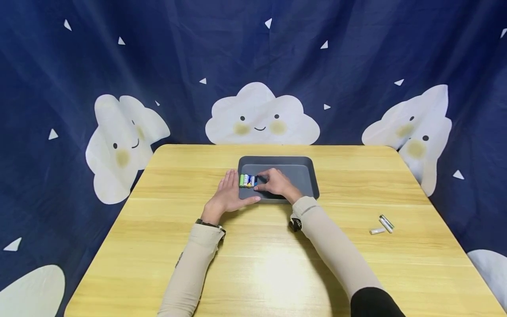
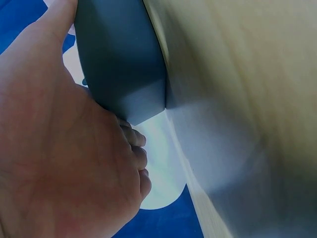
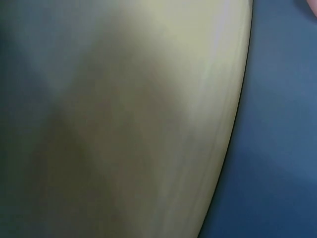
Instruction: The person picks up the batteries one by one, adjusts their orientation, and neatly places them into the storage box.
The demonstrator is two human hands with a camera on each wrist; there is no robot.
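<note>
A dark grey rectangular tray (image 1: 303, 176) lies near the back of the table. Along its left wall, several batteries (image 1: 246, 181) stand side by side in a row, green, white and blue among their colours. My right hand (image 1: 276, 182) reaches inside and pinches a dark battery (image 1: 255, 181) between thumb and fingers at the row's right end. My left hand (image 1: 227, 197) rests against the tray's left side, its fingers straight and its thumb stretched along the front edge. In the left wrist view the tray's outer wall (image 2: 121, 59) shows beside the palm.
Three loose batteries (image 1: 377, 230) lie on the right part of the wooden table (image 1: 166, 264), two of them side by side. A dark blue curtain (image 1: 237, 53) with white clouds hangs close behind the table's back edge and down both sides.
</note>
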